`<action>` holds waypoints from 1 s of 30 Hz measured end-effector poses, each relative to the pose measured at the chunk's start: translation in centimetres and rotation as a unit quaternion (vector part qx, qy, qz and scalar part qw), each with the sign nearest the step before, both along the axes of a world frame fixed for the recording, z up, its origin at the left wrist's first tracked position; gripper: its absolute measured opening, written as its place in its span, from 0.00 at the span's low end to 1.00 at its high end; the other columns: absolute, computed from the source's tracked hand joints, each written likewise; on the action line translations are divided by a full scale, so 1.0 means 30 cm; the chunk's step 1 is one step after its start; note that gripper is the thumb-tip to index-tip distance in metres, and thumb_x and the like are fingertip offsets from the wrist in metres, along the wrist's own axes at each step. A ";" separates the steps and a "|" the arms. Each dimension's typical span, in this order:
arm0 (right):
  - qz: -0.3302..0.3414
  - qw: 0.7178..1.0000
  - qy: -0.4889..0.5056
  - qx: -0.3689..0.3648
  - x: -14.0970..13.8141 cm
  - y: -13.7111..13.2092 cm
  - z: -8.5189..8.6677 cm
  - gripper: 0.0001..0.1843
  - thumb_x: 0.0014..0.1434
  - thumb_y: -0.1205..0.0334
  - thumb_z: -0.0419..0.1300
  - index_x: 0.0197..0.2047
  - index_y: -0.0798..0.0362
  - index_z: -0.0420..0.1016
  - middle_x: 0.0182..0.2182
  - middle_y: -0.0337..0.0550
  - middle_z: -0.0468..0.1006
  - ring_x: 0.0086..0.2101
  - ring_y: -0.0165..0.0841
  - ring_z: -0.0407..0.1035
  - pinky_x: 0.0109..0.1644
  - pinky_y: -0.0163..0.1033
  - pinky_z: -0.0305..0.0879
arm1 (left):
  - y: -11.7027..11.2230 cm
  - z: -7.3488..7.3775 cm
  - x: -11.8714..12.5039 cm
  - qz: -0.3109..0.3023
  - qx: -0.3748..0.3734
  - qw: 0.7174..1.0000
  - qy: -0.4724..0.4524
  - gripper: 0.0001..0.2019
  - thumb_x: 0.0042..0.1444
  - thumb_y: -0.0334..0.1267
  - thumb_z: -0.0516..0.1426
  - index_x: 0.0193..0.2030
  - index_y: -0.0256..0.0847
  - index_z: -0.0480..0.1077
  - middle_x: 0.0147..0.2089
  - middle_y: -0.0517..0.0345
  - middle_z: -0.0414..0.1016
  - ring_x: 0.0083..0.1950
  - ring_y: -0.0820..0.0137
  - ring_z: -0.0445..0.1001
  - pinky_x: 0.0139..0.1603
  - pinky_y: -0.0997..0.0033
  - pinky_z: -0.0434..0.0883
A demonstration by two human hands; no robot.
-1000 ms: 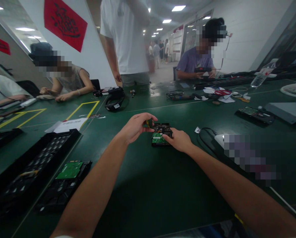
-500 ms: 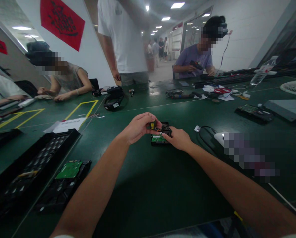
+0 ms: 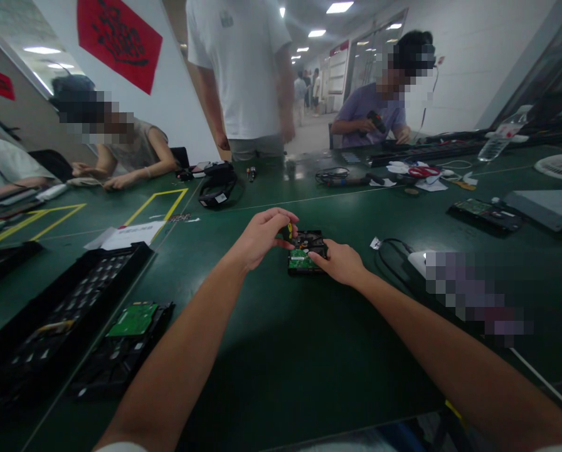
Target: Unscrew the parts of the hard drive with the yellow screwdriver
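Observation:
In the head view, a hard drive (image 3: 300, 260) with a green circuit board lies on the green table in front of me. My right hand (image 3: 343, 261) grips its right side, thumb resting over the top. My left hand (image 3: 264, 237) is closed around a short screwdriver (image 3: 288, 230) with a black and yellow handle, held above the drive's left far part. The fingers hide most of the tool, and I cannot tell whether its tip touches the drive.
Left of my arm lie another drive (image 3: 131, 320) and a long black tray (image 3: 69, 307) of small parts. On the right are a white power strip (image 3: 418, 258), a third drive (image 3: 485, 215) and a grey metal box (image 3: 547, 209). Several people sit or stand across the table.
My left hand has shifted slightly left and turned with the screwdriver, exposing more of the drive's far part. My right hand keeps its hold.

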State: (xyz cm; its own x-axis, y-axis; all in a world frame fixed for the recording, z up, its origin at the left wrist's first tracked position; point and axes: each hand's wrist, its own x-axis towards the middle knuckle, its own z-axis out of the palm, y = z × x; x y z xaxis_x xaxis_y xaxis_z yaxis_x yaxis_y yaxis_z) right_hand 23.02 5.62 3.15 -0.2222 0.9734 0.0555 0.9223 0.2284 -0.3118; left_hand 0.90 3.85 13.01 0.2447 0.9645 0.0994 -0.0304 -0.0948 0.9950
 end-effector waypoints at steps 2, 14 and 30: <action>0.001 1.000 -0.001 0.003 -0.001 0.001 -0.003 0.35 0.68 0.31 0.48 0.60 0.51 0.70 0.49 0.53 0.82 0.44 0.49 0.77 0.42 0.45 0.69 | 0.000 -0.005 0.008 -0.004 -0.016 0.999 -0.028 0.11 0.57 0.41 0.58 0.42 0.37 0.73 0.36 0.49 0.76 0.39 0.63 0.76 0.31 0.67 0.78; -0.002 1.000 0.001 -0.007 0.003 0.002 -0.001 0.36 0.68 0.31 0.47 0.60 0.53 0.71 0.48 0.55 0.82 0.45 0.48 0.77 0.44 0.45 0.69 | 0.026 -0.019 -0.024 -0.019 -0.027 0.998 -0.048 0.10 0.55 0.41 0.58 0.36 0.37 0.75 0.40 0.51 0.72 0.41 0.66 0.73 0.29 0.72 0.77; -0.005 1.000 -0.005 -0.006 0.000 0.000 0.002 0.36 0.68 0.31 0.47 0.61 0.52 0.71 0.49 0.54 0.82 0.45 0.48 0.77 0.43 0.44 0.68 | 0.023 -0.028 -0.014 -0.038 -0.037 0.996 -0.077 0.10 0.58 0.42 0.60 0.41 0.37 0.71 0.39 0.48 0.77 0.43 0.62 0.77 0.35 0.65 0.79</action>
State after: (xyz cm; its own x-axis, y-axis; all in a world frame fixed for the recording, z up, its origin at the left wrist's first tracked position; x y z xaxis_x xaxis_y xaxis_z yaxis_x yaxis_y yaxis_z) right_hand 23.03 5.61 3.22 -0.2123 0.9763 0.0415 0.9276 0.2147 -0.3056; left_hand 0.47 4.55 12.18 0.3041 0.9500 0.0709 -0.1873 -0.0133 0.9822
